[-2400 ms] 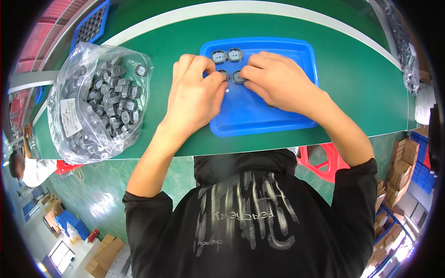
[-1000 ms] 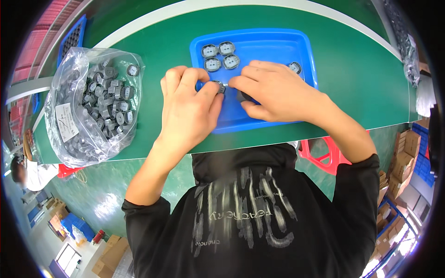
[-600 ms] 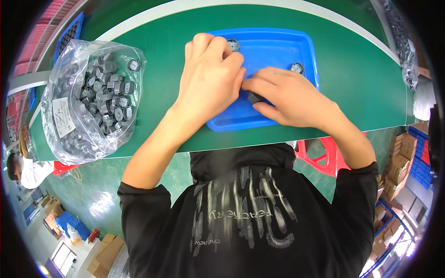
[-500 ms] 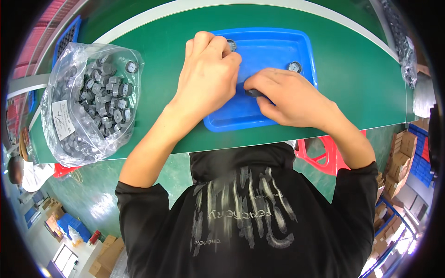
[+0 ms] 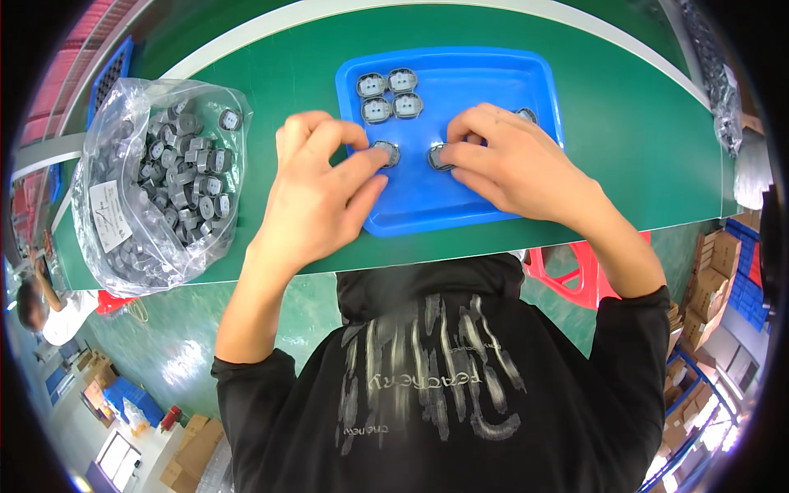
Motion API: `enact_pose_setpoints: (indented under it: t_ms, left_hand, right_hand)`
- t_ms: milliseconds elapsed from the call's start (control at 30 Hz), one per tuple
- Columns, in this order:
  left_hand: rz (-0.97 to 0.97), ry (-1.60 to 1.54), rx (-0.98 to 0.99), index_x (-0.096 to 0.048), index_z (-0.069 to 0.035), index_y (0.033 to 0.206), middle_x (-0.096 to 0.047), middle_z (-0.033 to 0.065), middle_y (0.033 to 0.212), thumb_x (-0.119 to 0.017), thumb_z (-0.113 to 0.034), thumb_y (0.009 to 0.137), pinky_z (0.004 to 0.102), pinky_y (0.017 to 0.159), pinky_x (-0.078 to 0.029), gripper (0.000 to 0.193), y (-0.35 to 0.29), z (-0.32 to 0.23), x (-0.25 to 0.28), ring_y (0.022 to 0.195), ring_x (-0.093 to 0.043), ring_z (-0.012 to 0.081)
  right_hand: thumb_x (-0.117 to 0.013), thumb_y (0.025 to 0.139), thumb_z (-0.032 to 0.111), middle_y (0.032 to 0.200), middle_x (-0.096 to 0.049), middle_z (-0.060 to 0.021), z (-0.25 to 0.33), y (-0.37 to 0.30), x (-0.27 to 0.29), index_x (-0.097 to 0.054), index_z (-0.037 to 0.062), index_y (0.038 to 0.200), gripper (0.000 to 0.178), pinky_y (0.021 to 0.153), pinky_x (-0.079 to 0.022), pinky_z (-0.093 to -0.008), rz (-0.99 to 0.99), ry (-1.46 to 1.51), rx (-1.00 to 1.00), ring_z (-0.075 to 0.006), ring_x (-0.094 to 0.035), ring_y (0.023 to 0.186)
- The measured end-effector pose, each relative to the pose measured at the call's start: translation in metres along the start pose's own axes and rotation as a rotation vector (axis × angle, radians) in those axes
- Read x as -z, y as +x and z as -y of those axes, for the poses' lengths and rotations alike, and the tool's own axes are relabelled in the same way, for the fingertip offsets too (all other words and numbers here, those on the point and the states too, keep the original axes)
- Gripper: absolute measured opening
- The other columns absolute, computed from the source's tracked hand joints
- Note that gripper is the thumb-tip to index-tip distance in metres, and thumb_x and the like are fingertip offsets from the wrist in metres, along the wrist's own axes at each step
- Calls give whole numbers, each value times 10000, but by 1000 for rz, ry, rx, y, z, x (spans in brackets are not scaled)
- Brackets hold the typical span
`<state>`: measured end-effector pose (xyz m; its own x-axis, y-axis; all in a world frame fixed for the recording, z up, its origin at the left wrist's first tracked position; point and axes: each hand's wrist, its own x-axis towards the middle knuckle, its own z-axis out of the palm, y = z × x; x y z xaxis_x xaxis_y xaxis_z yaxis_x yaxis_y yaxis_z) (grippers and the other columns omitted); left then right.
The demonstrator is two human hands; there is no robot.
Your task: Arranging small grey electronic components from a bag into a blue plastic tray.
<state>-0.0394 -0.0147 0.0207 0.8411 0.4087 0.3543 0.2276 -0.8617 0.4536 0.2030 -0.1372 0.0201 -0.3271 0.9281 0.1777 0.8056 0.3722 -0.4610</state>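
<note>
A blue tray [image 5: 485,78] on the table holds small, rounded grey plastic parts with light two-holed faces. In its far left corner, several grey parts [image 5: 390,95] form two rows. My left hand [image 5: 316,185] reaches over the tray's left rim, its index fingertip touching a grey part [image 5: 393,154] just nearer than those rows. The left thumb is apart from that part. Near the tray's middle, my right hand [image 5: 518,164] pinches another grey part [image 5: 438,158] between thumb and fingers. Behind the right hand, one more grey part [image 5: 526,114] is partly hidden.
A clear plastic bag [image 5: 99,177] full of grey parts lies on the green table [image 5: 283,78] at left. Below the table's near edge stands a red stool [image 5: 579,275]. A person [image 5: 66,316] is at far left. Cardboard boxes [image 5: 711,279] stand at right.
My left hand has moved left and nearer, uncovering the grouped parts; its fist has loosened, with a fingertip on a part. The right hand has shifted slightly, still pinching its part.
</note>
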Motion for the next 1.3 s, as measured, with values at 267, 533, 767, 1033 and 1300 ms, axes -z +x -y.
enact_pose_setpoints:
  t_ms: [267, 533, 767, 1033, 1300]
  left_hand:
    - [-87, 131, 30, -749, -63, 861, -628, 75, 1120, -795, -90, 739, 451, 923, -412, 133, 1, -1, -17, 1117, -499, 326]
    - [-145, 189, 79, -730, -54, 805, -615, 108, 1212, -787, -97, 748, 484, 974, -385, 91, 5, -1, -26, 1172, -468, 369]
    - [-179, 95, 68, -729, -66, 860, -630, 99, 1188, -796, -96, 748, 464, 962, -410, 134, 7, -4, -22, 1152, -493, 355]
    - [-86, -43, -163, -723, -65, 941, -622, 59, 901, -820, -95, 735, 399, 829, -469, 229, 42, -32, -45, 911, -568, 285]
    - [-35, 108, -353, -691, -35, 776, -589, 99, 872, -684, -106, 707, 402, 838, -445, 99, 87, -34, -87, 949, -544, 280]
  right_hand:
    - [-754, 817, 76, 955, -563, -75, 2, 23, -18, -710, 55, 993, 183, 771, -516, -388, -103, -70, 34, -266, -607, 903]
    - [-757, 828, 91, 921, -583, -84, 0, 29, -26, -699, 55, 970, 158, 762, -521, -405, -139, -74, -13, -280, -614, 881]
    - [-772, 837, 118, 1021, -641, -100, -7, 22, -12, -709, 53, 1068, 247, 829, -533, -399, -202, -7, -56, -309, -636, 959]
    - [-771, 759, 46, 1140, -675, -89, -41, -27, 63, -701, 22, 1099, 348, 972, -494, -411, -9, -89, -214, -323, -587, 1144]
    - [-739, 808, 62, 1064, -661, -84, -41, -22, 40, -700, 31, 1023, 220, 911, -500, -398, -65, -175, -193, -302, -592, 1039]
